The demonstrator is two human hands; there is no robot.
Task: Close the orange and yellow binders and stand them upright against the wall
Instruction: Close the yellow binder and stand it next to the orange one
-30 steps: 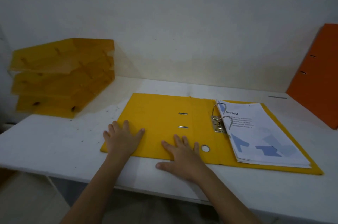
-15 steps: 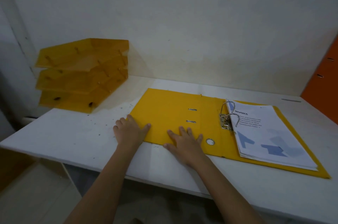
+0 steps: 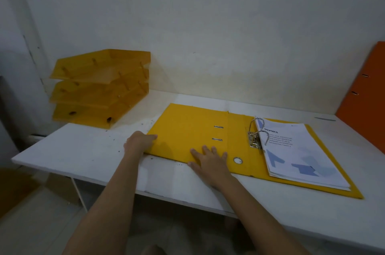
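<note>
The yellow binder lies open and flat on the white table. Its metal ring clip holds a stack of invoice papers on the right half. My left hand is at the left edge of the bare cover, thumb on top and fingers curled at the edge. My right hand rests flat on the cover near the spine, fingers spread. The orange binder is closed and stands leaning against the wall at the far right.
Stacked yellow letter trays sit at the table's back left, against the wall. The wall runs along the table's far side. The table's front edge is close to my arms, with floor below.
My left hand slid left from lying flat on the cover to its left edge and curled there. My right hand stayed flat near the spine. The view shifted slightly.
</note>
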